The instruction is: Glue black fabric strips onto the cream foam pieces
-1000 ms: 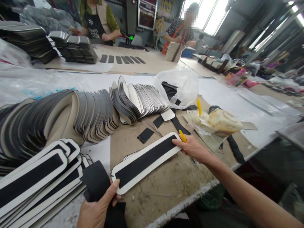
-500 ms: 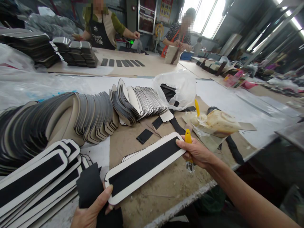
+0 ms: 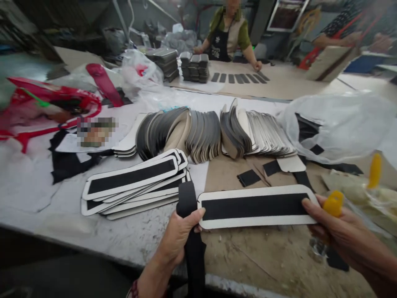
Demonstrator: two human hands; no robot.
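Note:
A long white panel [image 3: 236, 224] with rounded ends and a black strip [image 3: 254, 207] along its middle stretches between my two hands above the table. My left hand [image 3: 175, 236] pinches its left end, thumb on top. A loose black band [image 3: 194, 260] passes by that hand and hangs over the table edge. The panel's right end is gripped by my right hand [image 3: 344, 236], which also keeps a yellow-handled tool [image 3: 334, 203] in its fingers; the tool's lower end is smeared and blurred. Left of my left hand lies a pile of similar panels [image 3: 133, 178].
Curved grey and beige pieces [image 3: 203, 134] stand in a row behind, alongside white ones [image 3: 269, 130]. A plastic bag [image 3: 344, 124] holds black pieces. Another yellow handle [image 3: 374, 170] sticks up at right. Red bags [image 3: 56, 107] lie at left. Two co-workers stand across the tables.
The view has turned left, bringing the red bags into sight. The panel now lies closer to level, still held by both hands. A co-worker's hand has come down near the dark strips.

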